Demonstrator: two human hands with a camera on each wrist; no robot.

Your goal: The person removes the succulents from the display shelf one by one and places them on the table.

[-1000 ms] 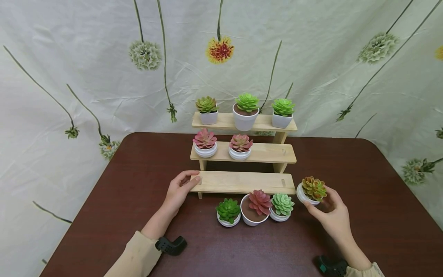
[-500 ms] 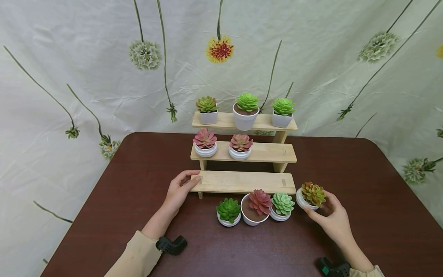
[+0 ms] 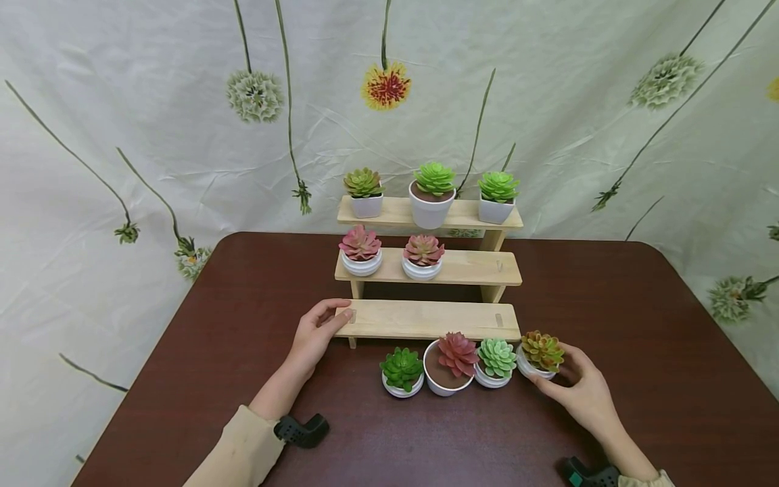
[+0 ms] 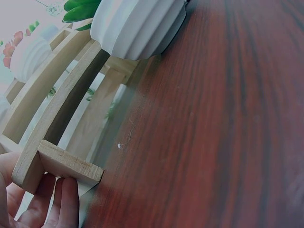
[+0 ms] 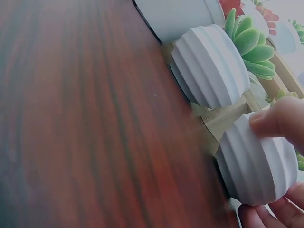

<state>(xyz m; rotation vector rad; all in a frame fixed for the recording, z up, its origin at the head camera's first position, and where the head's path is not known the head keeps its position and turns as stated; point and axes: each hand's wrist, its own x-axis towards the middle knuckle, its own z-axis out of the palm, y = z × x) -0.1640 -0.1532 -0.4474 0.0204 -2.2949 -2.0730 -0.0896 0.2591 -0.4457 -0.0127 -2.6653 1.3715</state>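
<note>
A person's left hand holds the left end of the lowest step of a three-tiered wooden stand, its grip narrowed to the board, with the thumb on top and the fingers underneath beside the leg. The right hand has its grip spread just as wide as the small ribbed white pot of an orange-and-green succulent, thumb on one side of the pot and fingers on the other. This plant is upright off the stand's front right corner; whether its base touches the tabletop is hard to tell. Just beside it, before the right part of the stand's front edge, is a pale green succulent; next along that edge come a red succulent in a larger pot and a dark green succulent. On the stand's middle step, a pink succulent sits at the left end and a second pink one near the centre. The top step of the stand carries an olive-green succulent on the left, a bright green succulent in the middle and a square-potted green succulent on the right. Flower-printed cloth hangs behind the stand.
</note>
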